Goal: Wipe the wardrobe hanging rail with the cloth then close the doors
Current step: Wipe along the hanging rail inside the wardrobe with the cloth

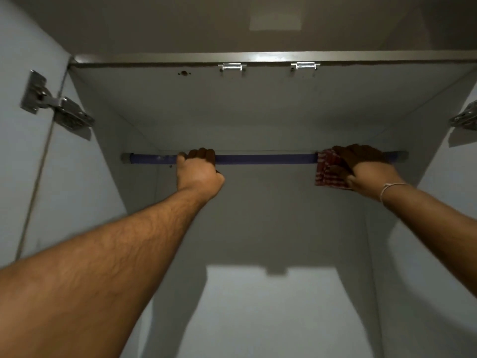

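Note:
A blue hanging rail (263, 159) runs straight across the inside of the open wardrobe, high up near its top panel. My left hand (198, 171) is wrapped around the rail left of its middle. Near the rail's right end, my right hand (366, 166) presses a red and white striped cloth (326, 171) around the rail. The cloth hangs a little below the rail. The left door (25, 164) stands open at the left edge; of the right door only the hinge side shows at the far right.
A metal hinge (55, 107) joins the left door to the side wall, and another hinge (464, 117) sits at the right edge. Two small metal catches (232, 66) are fixed under the top panel. The wardrobe's back wall (271, 306) is bare below the rail.

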